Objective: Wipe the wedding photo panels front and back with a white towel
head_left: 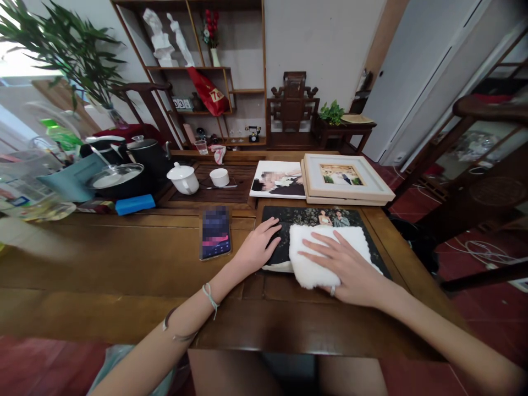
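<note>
Dark photo print with white cloth, two hands attending

Item: one dark photo point(297, 215), lying face up on the bench point(140, 258), below a framed picture point(346, 166). White cloth point(305, 270), fluffy, laid over the photo's middle and right. Right hand point(350, 270): grip unclosed, fingers spread flat upon the cloth; whether the thumb hooks its edge cannot be told. Left hand point(258, 246): grip loose and empty, fingers spread at the photo's left side. Phone point(215, 232): to the left. Step, as judged: wiping the surface. Next move calls for even pressure, photo steadied.
</note>
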{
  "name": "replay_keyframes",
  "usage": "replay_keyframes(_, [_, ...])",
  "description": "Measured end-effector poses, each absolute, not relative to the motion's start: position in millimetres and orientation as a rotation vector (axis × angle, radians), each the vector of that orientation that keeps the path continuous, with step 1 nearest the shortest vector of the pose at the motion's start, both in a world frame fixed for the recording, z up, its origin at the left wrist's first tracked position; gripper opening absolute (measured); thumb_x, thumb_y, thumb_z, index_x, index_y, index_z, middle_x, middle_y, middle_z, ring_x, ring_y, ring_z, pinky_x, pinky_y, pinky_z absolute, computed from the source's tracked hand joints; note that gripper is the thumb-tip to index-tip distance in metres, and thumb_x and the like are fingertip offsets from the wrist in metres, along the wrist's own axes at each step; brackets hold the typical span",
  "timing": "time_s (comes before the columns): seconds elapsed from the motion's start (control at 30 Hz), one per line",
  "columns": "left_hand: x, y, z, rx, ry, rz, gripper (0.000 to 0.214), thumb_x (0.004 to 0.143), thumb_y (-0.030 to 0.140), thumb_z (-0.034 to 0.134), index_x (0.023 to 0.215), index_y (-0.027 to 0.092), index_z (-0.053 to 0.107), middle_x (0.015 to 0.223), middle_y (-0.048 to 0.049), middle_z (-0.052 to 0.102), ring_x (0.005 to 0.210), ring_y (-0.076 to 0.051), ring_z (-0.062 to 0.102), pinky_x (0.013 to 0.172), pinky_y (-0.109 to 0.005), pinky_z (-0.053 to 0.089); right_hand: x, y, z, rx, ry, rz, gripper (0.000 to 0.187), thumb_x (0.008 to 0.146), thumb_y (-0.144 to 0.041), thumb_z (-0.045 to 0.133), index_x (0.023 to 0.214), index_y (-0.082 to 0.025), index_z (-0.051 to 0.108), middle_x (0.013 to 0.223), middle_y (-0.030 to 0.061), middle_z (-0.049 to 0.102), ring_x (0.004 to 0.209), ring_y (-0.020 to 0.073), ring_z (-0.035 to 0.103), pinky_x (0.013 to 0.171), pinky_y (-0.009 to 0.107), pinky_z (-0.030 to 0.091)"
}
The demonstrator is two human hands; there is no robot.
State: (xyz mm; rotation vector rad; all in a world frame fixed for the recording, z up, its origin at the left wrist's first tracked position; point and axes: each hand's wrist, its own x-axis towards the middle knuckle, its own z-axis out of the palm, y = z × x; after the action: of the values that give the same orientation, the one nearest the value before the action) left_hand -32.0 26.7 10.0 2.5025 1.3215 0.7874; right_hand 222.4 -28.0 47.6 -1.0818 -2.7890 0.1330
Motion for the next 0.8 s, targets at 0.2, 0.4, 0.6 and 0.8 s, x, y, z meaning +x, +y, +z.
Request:
replay_keyframes(0.2, [-32.4,26.3,11.8,2.486,1.343,0.745,0.033,0.095,0.024,0.046,0.124,0.014,0.058,0.140,-0.0129,0.052,0.134,-0.024,0.044,0.112,-0.042,0.038,226.3,43.9,48.0,-1.204,-2.698,0.098,0.053,0.087,-0.043,0.054,0.136,-0.026,0.050,0.145,0.0073,0.046,0.136,0.0320,0.034,0.109,0.062,0.020])
replay_keyframes(0.4, [-32.9,26.7,11.8,2.482,1.364,0.715,0.034,0.095,0.025,0.046,0.125,0.014,0.057,0.141,-0.0127,0.051,0.134,-0.024,0.044,0.112,-0.042,0.037,225.9,65.6,47.9,-1.235,-2.688,0.070,0.053,0.087,-0.046,0.053,0.135,-0.023,0.051,0.144,0.0089,0.047,0.136,0.0329,0.034,0.108,0.064,0.019])
replay_keyframes(0.6, [-32.4,26.2,10.7,2.495,1.361,0.732,0.033,0.095,0.024,0.046,0.124,0.014,0.058,0.140,-0.0123,0.051,0.134,-0.024,0.044,0.112,-0.041,0.038,232.0,4.3,46.7,-1.061,-2.751,0.082,0.059,0.083,-0.032,0.057,0.141,-0.027,0.044,0.149,0.0074,0.040,0.139,0.0321,0.029,0.110,0.064,0.013])
replay_keyframes(0.8, [-31.9,25.0,12.7,2.518,1.353,0.733,0.034,0.095,0.024,0.045,0.125,0.013,0.057,0.139,-0.0123,0.052,0.134,-0.023,0.044,0.112,-0.041,0.037,236.2,-44.4,45.8,-0.962,-2.830,0.172,0.076,0.075,-0.024,0.058,0.147,-0.027,0.033,0.153,0.0067,0.032,0.142,0.0339,0.020,0.111,0.064,0.007])
